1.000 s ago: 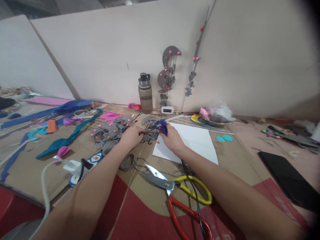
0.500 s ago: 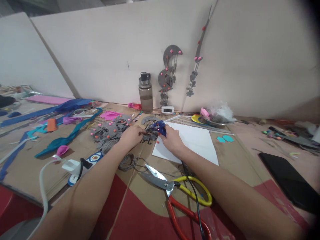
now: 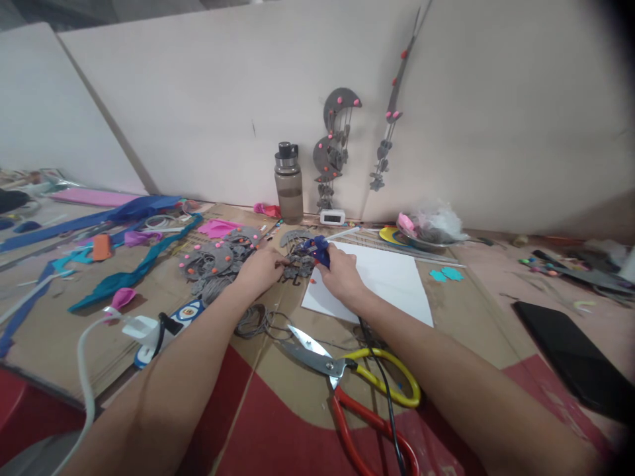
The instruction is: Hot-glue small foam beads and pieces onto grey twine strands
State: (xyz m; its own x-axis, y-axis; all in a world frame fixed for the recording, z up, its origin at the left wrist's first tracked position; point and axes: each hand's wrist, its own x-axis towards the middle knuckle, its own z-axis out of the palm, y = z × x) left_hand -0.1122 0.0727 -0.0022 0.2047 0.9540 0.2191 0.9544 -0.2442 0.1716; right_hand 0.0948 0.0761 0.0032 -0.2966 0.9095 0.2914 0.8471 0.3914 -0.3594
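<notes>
My right hand (image 3: 341, 272) grips a blue hot glue gun (image 3: 319, 249), its nozzle side toward the left and a white glue stick (image 3: 344, 233) at its rear. A black cord (image 3: 381, 377) runs from beneath my right wrist toward me. Just left of the gun, my left hand (image 3: 262, 268) has its fingertips pinched together at the edge of small grey felt pieces (image 3: 299, 266); what they hold is too small to make out. Behind these lies a grey felt crescent (image 3: 296, 237). Beside my left hand is a pile of grey felt crescents with pink and orange dots (image 3: 218, 259).
Large scissors (image 3: 327, 365) with red and yellow handles lie open between my forearms. White paper (image 3: 391, 277) is under my right hand. A water bottle (image 3: 289, 188) and small digital display (image 3: 332, 217) stand by the wall. A phone (image 3: 570, 357) lies right; a power strip (image 3: 186, 316) left.
The glue gun has tilted and shifted very slightly in my right hand. My left hand stays in nearly the same spot, and the things around have not moved.
</notes>
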